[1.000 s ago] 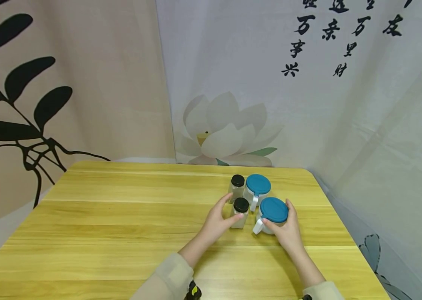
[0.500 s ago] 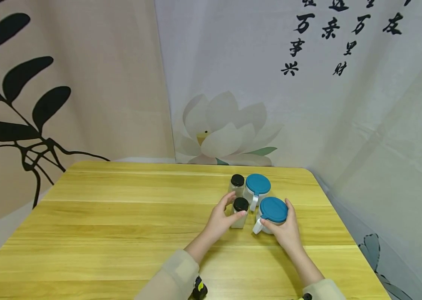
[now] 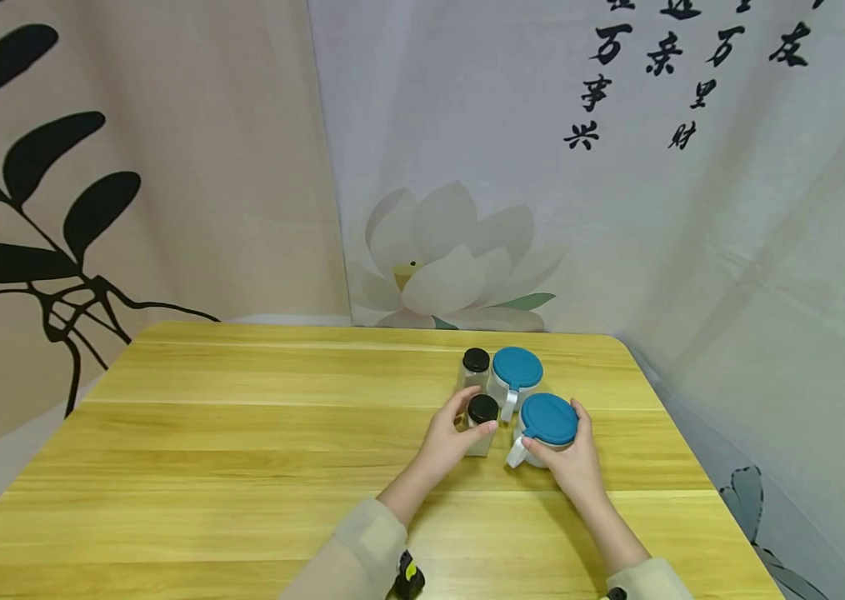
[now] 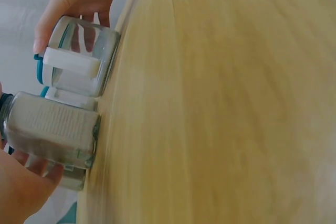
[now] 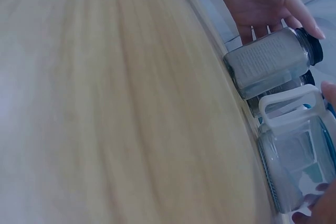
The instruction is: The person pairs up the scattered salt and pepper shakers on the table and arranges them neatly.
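Two clear jars with black lids and two clear jars with blue lids and white handles stand grouped on the table. My left hand point(image 3: 441, 437) is wrapped around the nearer black-lidded jar point(image 3: 482, 410), thumb on its right side by the lid. In the left wrist view ribbed lines show on that jar point(image 4: 50, 129), and its base is at the tabletop. My right hand point(image 3: 578, 467) grips the nearer blue-lidded jar point(image 3: 548, 419), whose handle point(image 3: 517, 453) points toward the front left. Behind them are the other black-lidded jar point(image 3: 476, 362) and blue-lidded jar point(image 3: 517, 367).
The wooden table point(image 3: 242, 467) stretches far to the left of the jars, its back edge a short way behind them. Patterned cloth point(image 3: 452, 125) hangs behind the table. Each sleeve has a dark strap near the wrist.
My left hand has moved slightly right and drawn closer around the nearer black-lidded jar. The right hand stays on its blue-lidded jar, and the jars keep almost the same places.
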Available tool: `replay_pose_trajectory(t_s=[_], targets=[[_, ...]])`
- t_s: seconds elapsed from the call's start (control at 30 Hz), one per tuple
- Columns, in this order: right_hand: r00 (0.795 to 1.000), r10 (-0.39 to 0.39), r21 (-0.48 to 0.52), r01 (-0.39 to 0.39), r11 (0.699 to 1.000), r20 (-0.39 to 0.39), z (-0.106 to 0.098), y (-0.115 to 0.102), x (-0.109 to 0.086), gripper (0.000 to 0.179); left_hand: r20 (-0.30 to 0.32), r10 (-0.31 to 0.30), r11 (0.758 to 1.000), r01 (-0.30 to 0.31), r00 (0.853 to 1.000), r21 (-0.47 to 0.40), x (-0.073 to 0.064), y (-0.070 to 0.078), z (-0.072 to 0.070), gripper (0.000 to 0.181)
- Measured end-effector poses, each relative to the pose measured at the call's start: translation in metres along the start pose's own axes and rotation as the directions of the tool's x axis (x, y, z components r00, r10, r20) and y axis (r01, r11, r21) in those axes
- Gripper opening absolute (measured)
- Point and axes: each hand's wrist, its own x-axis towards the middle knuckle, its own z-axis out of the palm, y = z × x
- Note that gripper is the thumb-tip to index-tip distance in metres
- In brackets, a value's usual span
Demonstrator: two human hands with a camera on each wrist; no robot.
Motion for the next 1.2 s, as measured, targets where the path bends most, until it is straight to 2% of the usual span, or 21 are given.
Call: replay_pose_trajectory(t_s=[0.23,0.4,0.67,0.77,0.97,1.03,1.2], targets=[[1.0,0.006,0.01,-0.006,1.0,-0.001,0.0,0.0,0.0,0.108,-0.022,-0.008,1.0,0.008,1.0,-0.009,0.002,-0.001,0.004,0.058],[1.0,0.014,0.03,-0.014,0.999,0.002,0.0,-0.002,0.0,0.107,-0.039,-0.011,1.0,0.011,0.999,-0.02,0.001,0.005,0.006,0.054],[0.999,0.032,0.061,-0.032,0.998,-0.004,0.001,0.0,0.0,0.106,-0.04,-0.001,0.999,-0.001,0.999,-0.04,-0.012,0.044,0.0,0.046],[0.999,0.035,0.063,-0.034,0.997,-0.011,0.001,0.001,0.0,0.106,-0.045,0.003,0.999,-0.004,0.999,-0.039,-0.011,0.043,0.0,0.044],[0.999,0.046,0.081,-0.044,0.996,-0.017,0.002,0.001,0.001,0.106,-0.054,0.012,1.0,-0.013,0.998,-0.027,-0.001,0.011,0.005,0.043],[0.999,0.05,0.082,-0.048,0.995,-0.018,0.002,0.0,0.001,0.106,-0.051,0.003,1.0,-0.005,0.999,-0.03,0.001,0.005,0.006,0.043],[0.998,0.053,0.08,-0.051,0.995,-0.027,0.002,0.001,0.001,0.105,-0.038,-0.002,0.998,-0.001,0.999,-0.066,-0.007,0.031,0.0,0.039]])
